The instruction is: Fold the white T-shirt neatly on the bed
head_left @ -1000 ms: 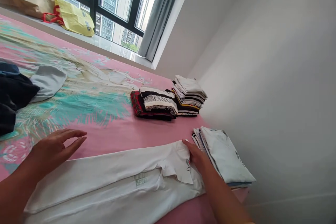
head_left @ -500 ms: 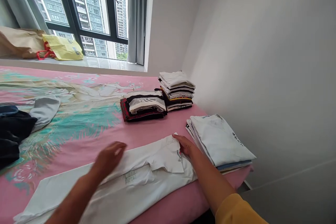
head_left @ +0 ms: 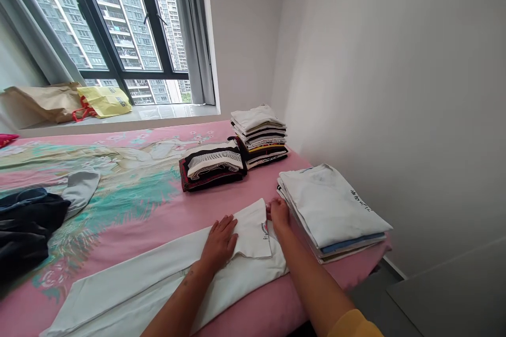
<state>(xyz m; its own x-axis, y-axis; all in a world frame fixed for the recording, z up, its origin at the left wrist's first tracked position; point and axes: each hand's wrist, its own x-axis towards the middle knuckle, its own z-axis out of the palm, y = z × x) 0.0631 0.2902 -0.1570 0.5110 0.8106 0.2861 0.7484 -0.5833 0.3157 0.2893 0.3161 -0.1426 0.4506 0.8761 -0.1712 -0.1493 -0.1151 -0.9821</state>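
A white T-shirt (head_left: 158, 263) lies stretched across the pink bed, with one long side folded over and its sleeve, marked with small dark print, turned on top. My left hand (head_left: 221, 242) rests palm down on the folded layer, fingers extended. At the far right end of the shirt is my right hand (head_left: 279, 214), its fingers curled by the sleeve's edge; whether cloth is pinched in them is hidden. Just right of that hand stands a pile of folded shirts (head_left: 332, 205), a white one on top.
A tall stack of folded clothes (head_left: 259, 121) and a lower striped and dark pile (head_left: 213, 163) sit farther back. Dark crumpled clothes (head_left: 31, 226) lie at left. A paper bag (head_left: 43, 102) and a yellow bag (head_left: 105, 101) rest on the windowsill. A wall (head_left: 375, 89) borders the right.
My left hand has moved right and come down flat onto the shirt. My right hand has shifted slightly off the sleeve corner, and its fingers have curled. The camera view has tilted.
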